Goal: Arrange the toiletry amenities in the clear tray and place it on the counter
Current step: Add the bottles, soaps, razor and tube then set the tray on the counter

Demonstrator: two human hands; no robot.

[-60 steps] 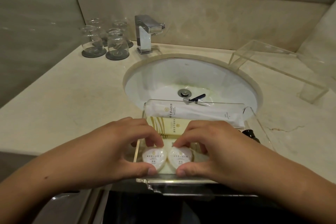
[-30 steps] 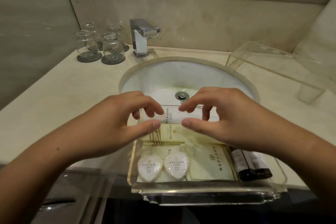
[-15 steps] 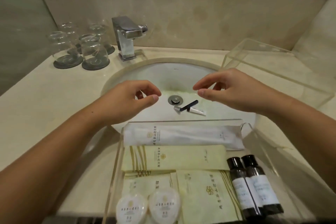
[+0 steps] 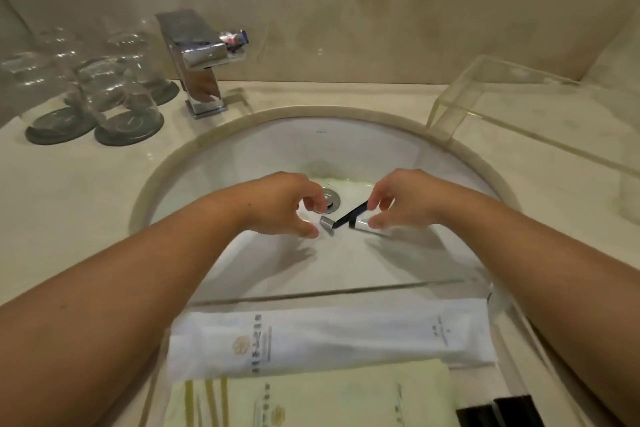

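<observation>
1. Right hand (image 4: 405, 199) reaches down into the sink (image 4: 450, 163); its fingers touch the small items (image 4: 349, 218) lying by the drain (image 4: 329, 199), seemingly a dark-handled piece crossed over a white tube. I cannot tell whether they are pinched or only touched.
2. Left hand (image 4: 280, 206) hangs just beside them on the other side, thumb and fingers curled and apart, holding nothing; probably it is there to help gather them.
3. Both hands likely reach here because these pieces lie outside the tray and belong with the rest.
4. Nearer the body than both hands, between the forearms, the clear tray (image 4: 311, 296) sits at the basin's front edge, not yet set on the surface (image 4: 69, 204).
5. Inside it, a long white packet (image 4: 329, 336) lies along the far wall, a yellow-striped packet (image 4: 311, 395) sits behind it, and dark bottle caps (image 4: 491, 416) show under the right forearm.
6. Upturned glasses (image 4: 117, 104) stand well left of the hands.
</observation>
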